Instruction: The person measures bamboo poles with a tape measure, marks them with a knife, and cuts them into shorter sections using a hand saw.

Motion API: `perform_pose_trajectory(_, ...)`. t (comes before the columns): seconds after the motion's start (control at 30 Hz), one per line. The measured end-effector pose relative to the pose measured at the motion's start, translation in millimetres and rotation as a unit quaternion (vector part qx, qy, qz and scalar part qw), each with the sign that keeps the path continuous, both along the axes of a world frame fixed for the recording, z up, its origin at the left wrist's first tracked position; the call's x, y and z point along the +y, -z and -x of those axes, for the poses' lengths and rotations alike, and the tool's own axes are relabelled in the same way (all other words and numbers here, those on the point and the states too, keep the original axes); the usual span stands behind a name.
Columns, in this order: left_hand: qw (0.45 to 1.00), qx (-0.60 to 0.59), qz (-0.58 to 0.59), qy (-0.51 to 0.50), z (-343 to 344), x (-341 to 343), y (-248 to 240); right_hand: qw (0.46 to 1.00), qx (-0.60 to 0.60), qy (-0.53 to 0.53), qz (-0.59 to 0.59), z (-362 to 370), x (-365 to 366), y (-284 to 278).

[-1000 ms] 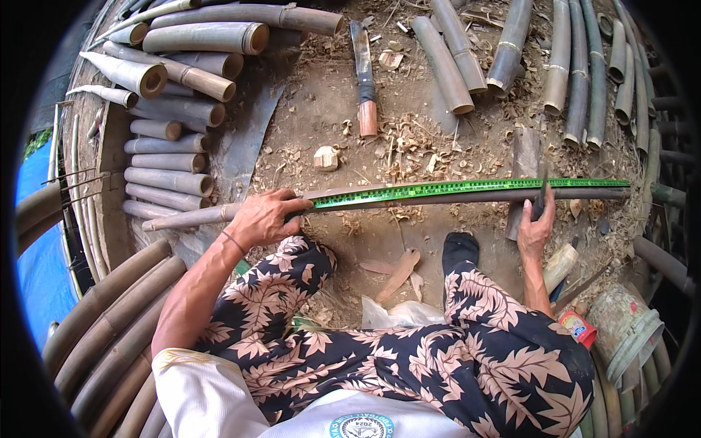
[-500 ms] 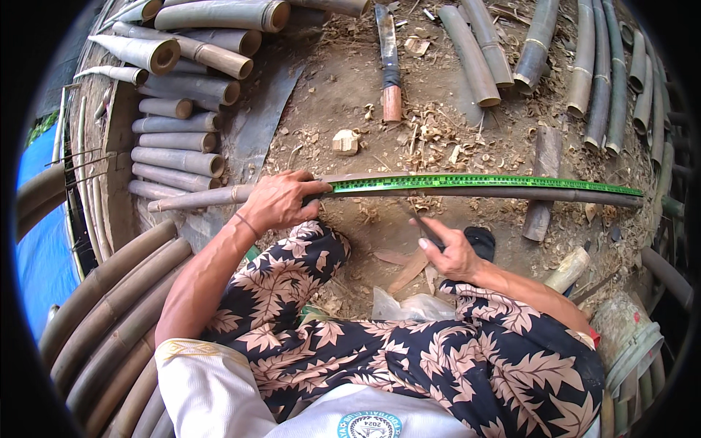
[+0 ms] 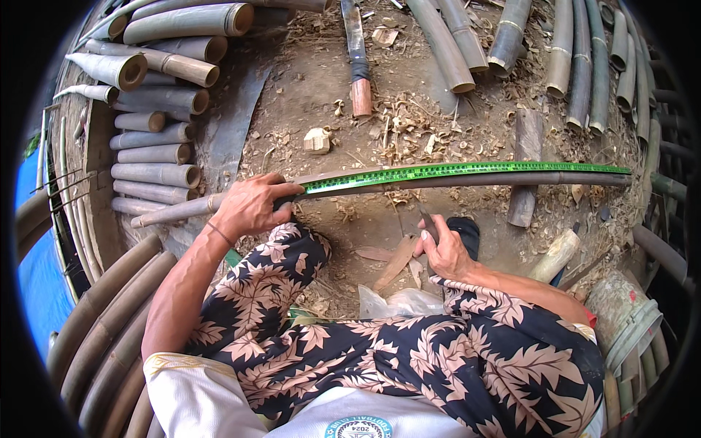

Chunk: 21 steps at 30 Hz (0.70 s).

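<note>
A long, slender bamboo pole (image 3: 431,182) lies crosswise in front of me, its left end sticking out past my left hand (image 3: 248,206). Along its top runs the bright green blade of a tape measure (image 3: 445,171), stretched from my left hand almost to the pole's right end. My left fingers are closed over the tape's near end and the pole, with a dark part of the tape showing at the fingertips. Lower and to the right, my right hand (image 3: 447,255) grips a small dark-bladed knife (image 3: 428,220), its tip pointing up, apart from the pole.
A short log (image 3: 523,207) lies under the pole's right part. Beyond it, a big wooden-handled blade (image 3: 359,73) and a wood block (image 3: 317,141) rest among shavings. Cut bamboo (image 3: 155,174) is stacked left; more bamboo (image 3: 558,58) lies far right. A bucket (image 3: 621,314) stands near right.
The whole view has shifted, so most things sit further left in the picture. My right hand and the knife have drawn slightly right and away from the pole. The left hand keeps its hold.
</note>
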State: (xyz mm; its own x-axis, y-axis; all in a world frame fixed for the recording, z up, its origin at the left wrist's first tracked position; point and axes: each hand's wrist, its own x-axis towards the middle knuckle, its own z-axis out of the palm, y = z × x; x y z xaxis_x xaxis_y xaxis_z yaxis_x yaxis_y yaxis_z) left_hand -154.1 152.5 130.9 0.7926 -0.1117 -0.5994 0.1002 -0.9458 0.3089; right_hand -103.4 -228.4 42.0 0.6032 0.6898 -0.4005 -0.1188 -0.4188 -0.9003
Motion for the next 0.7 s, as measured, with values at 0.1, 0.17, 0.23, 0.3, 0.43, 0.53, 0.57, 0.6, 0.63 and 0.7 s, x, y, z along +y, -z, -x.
perform_pose_trajectory(0.1,0.999,-0.031,-0.004,0.008,3.1,2.1,2.5,1.000,0.017,-0.010,0.014,-0.3,11.1,-2.8)
perform_pose_trajectory(0.17,0.999,-0.036,-0.003,0.008,5.0,3.6,5.7,1.000,-0.002,-0.024,0.007,-1.6,23.1,-4.0)
perform_pose_trajectory(0.23,0.999,-0.037,-0.002,0.012,4.1,5.0,6.6,0.999,-0.012,-0.031,0.006,-0.6,26.9,-4.8)
perform_pose_trajectory(0.3,0.999,-0.037,0.000,0.012,3.7,4.3,7.9,0.999,-0.014,-0.039,0.013,-0.3,27.0,-5.4)
perform_pose_trajectory(0.43,0.999,0.042,0.018,-0.029,-13.3,8.4,1.6,0.998,-0.027,-0.043,0.024,0.7,20.2,0.2)
perform_pose_trajectory(0.53,0.998,0.051,0.029,-0.037,-14.9,13.5,2.8,0.999,-0.024,-0.029,0.021,2.7,17.5,4.7)
perform_pose_trajectory(0.57,0.997,0.054,0.021,-0.043,-16.9,11.8,1.4,0.999,-0.023,-0.022,0.022,0.8,19.5,5.0)
perform_pose_trajectory(0.6,0.997,0.057,0.012,-0.048,-18.4,8.1,-0.6,0.999,-0.022,-0.015,0.022,-0.1,21.3,4.7)
perform_pose_trajectory(0.63,0.997,0.059,0.003,-0.054,-18.0,5.8,-1.3,0.999,-0.021,-0.013,0.024,0.4,22.5,3.7)
perform_pose_trajectory(0.7,0.999,0.019,0.001,-0.048,-11.0,3.5,0.4,0.999,-0.019,-0.008,0.024,0.0,25.7,0.6)
